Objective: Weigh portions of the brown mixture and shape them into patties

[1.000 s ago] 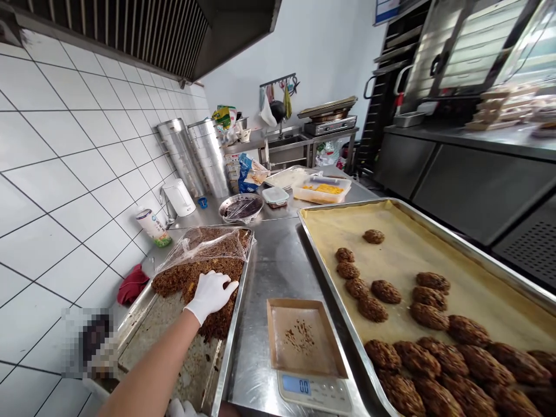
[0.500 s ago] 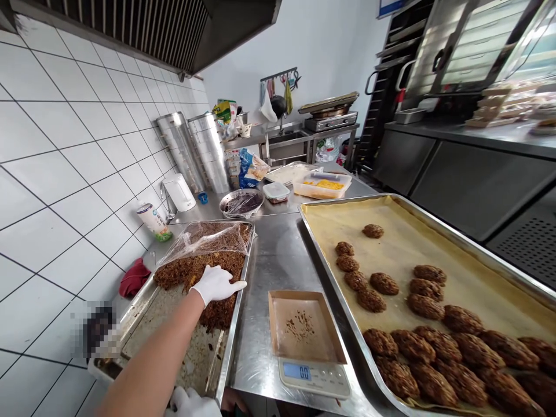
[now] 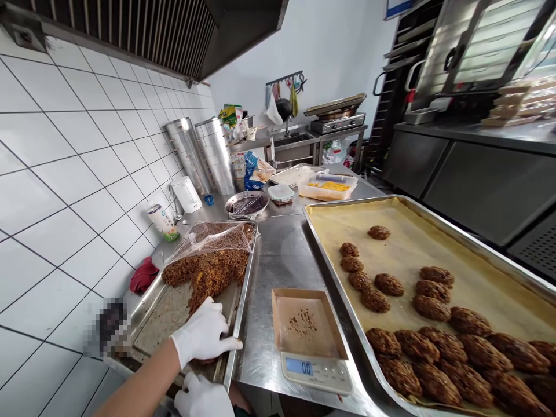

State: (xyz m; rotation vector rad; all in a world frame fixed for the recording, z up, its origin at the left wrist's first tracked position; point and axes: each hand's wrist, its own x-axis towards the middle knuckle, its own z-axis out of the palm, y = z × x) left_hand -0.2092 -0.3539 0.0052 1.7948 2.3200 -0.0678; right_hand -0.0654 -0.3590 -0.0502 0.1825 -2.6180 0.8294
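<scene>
My left hand (image 3: 204, 335), in a white glove, is over the near part of a metal tray (image 3: 238, 324). Its fingers curl down over some brown crumbly mixture (image 3: 223, 269), while the thumb sticks out towards the tray's right rim. Some mixture shows below the palm, and the fingertips are partly hidden. Just below, at the picture's bottom edge, my right hand (image 3: 204, 401) is gloved too, with bent fingers; what they hold, if anything, is hidden. Clear plastic film (image 3: 212, 237) covers the far part of the mixture.
A cardboard tray (image 3: 310, 339) with crumbs sits on a digital scale (image 3: 317, 373) reading 0.0. On the right, a large lined tray (image 3: 417, 231) bears several brown oval lumps (image 3: 438, 313). Behind are a film-covered bowl (image 3: 247, 204), a lidded box (image 3: 281, 194) and a tub of yellow food (image 3: 328, 188).
My left hand has come back from the pile towards me, dragging mixture along the tray. My right hand has risen further into view, close below it.
</scene>
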